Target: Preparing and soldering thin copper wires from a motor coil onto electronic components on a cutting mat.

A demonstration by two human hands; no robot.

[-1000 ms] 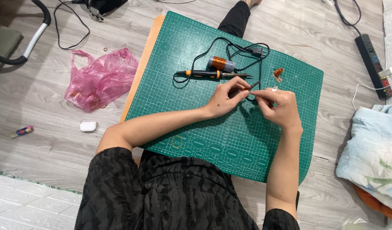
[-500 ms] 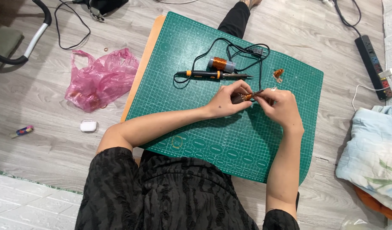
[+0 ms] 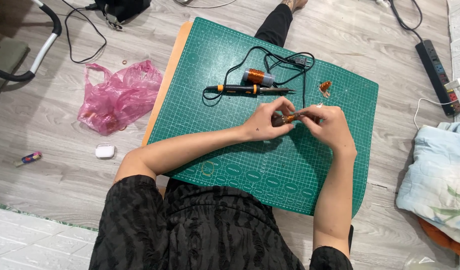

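Seen from the head camera, a person in a crinkled black garment is sitting on a pale wood-grain floor and working over a green gridded cutting mat (image 3: 230, 165) that is lying on a tan board. Both forearms are reaching forward and meeting above the middle of the mat. The left hand (image 3: 268, 120) is curling its fingers around a small dark piece wound with shiny copper wire (image 3: 289, 118), pinching it from the left. The right hand (image 3: 329, 126) is closing on the same piece from the right, fingertips pressed to its end, so the small coil is sitting between the two grips, just above the mat.

Beyond the hands, a soldering iron (image 3: 250, 90) with an orange and black handle is lying flat, its black cord looping behind it. A copper wire spool (image 3: 256, 76) is resting just beside the iron, and a small tangle of copper wire (image 3: 325, 87) is lying near the mat's far right. A crumpled pink plastic bag (image 3: 119, 97) is sitting on the floor to the left, and a black power strip (image 3: 437, 62) is lying to the right.
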